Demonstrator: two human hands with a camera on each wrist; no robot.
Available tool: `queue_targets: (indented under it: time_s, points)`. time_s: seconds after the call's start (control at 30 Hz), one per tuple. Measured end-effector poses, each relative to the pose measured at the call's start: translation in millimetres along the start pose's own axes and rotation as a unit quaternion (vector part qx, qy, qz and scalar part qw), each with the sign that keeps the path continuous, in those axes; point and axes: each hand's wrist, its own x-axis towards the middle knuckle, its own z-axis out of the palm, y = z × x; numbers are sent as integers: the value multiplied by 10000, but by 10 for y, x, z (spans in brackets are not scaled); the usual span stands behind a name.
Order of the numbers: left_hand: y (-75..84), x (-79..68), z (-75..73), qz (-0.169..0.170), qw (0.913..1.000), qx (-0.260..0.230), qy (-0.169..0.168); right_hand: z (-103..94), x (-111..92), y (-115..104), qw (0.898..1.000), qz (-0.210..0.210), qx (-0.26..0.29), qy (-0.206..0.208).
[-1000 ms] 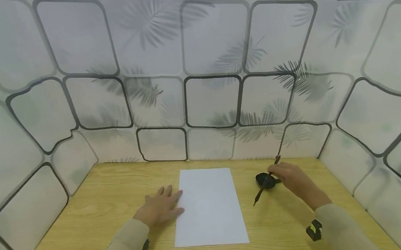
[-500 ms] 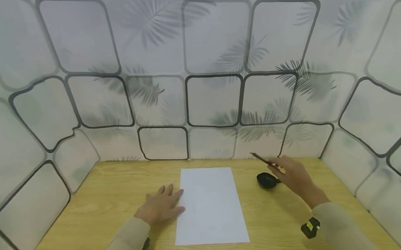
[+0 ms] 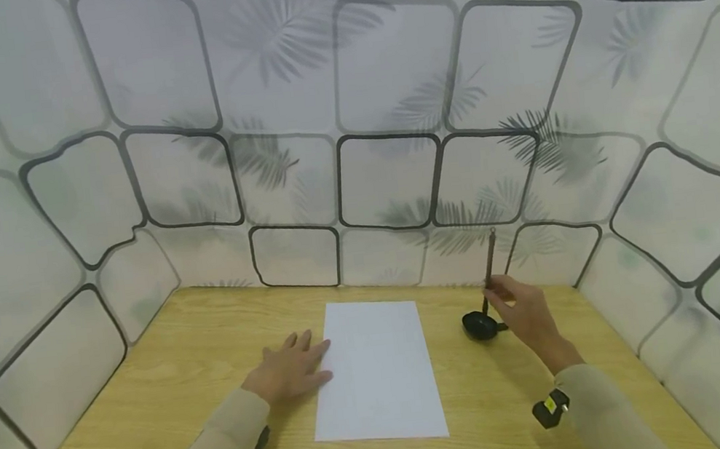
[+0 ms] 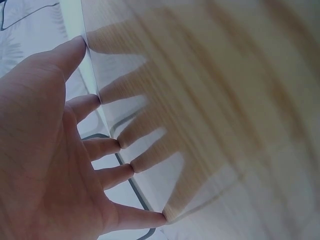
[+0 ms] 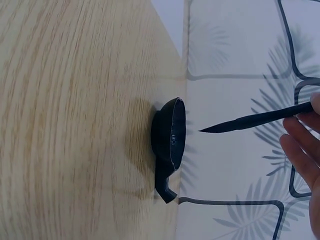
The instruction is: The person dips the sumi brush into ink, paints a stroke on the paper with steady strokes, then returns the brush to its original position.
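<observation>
My right hand pinches a dark calligraphy brush by its shaft, held nearly upright in the head view. In the right wrist view the pointed tip of the brush hangs a short way above a small black ink dish with a stubby handle, apart from it. What lies inside the dish is hard to make out. My left hand lies spread at the left edge of a white sheet of paper. Its straight fingertips touch down there, as the left wrist view also shows.
Light wood table surrounds the paper and the dish. Behind and on both sides stands a pale wall covering with dark rounded outlines and leaf prints, meeting the table's back edge. A small black device sits at the right wrist.
The brush has turned in my right hand, from slanting across the dish, through pointing up and left, to nearly upright with its tip down over the dish. My left hand and the paper stay put.
</observation>
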Motion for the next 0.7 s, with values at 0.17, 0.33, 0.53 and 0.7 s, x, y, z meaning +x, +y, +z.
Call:
queue_targets:
  time_s: [0.17, 0.33, 0.53, 0.7]
  points:
    - [11, -11, -10, -4, 10000, -17, -10, -5, -19, 21, 9976, 676, 151, -85]
    - [14, -4, -10, -25, 10000, 5, -33, 11, -57, 82, 9922, 1199, 310, -108]
    - [18, 5, -6, -53, 10000, 25, -62, 8, -98, 116, 9832, 1753, 373, -350]
    - [21, 4, -11, -56, 10000, 10, -49, 10, -123, 138, 9805, 1889, 340, -430]
